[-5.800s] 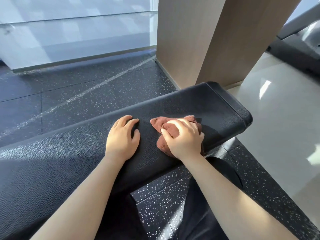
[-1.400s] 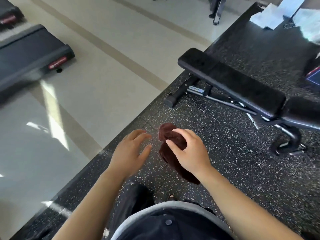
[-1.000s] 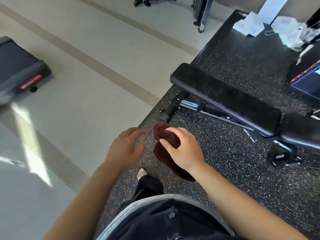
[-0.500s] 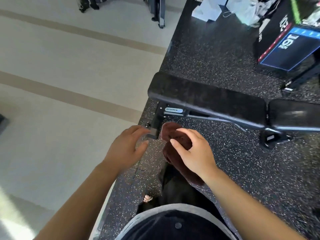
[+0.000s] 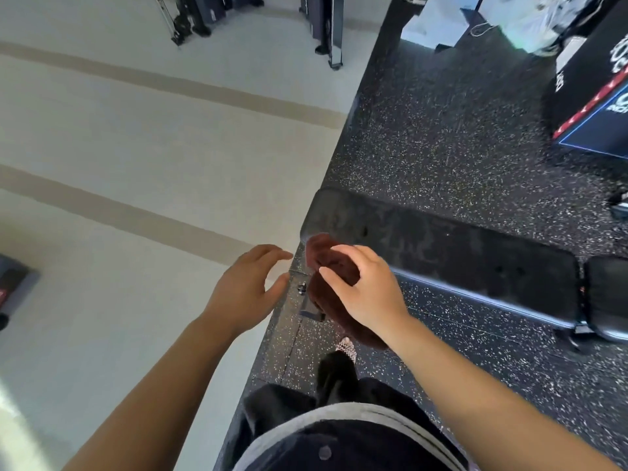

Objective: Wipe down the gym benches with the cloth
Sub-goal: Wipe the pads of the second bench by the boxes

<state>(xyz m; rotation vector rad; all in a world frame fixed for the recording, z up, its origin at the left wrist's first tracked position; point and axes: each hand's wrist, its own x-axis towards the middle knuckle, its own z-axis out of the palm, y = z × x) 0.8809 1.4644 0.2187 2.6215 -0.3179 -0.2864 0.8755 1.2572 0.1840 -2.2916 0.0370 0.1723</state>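
Your right hand [image 5: 367,294] grips brown cloth [image 5: 331,266], now over near end of black bench [image 5: 458,263], closer than 0.5 s ago; your left hand [image 5: 246,290] spread, empty.

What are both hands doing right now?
Left hand: open, empty, fingers spread.
Right hand: closed on the brown cloth, above the bench.

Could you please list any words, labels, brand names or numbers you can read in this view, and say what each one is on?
None can be read in full.
Black box with red and blue trim, upper right: large white lettering, cut off by the frame edge and blurred, not readable.
Dark object at the left edge: a small red mark, too blurred to read.
Bench, cloth and papers: no text visible.
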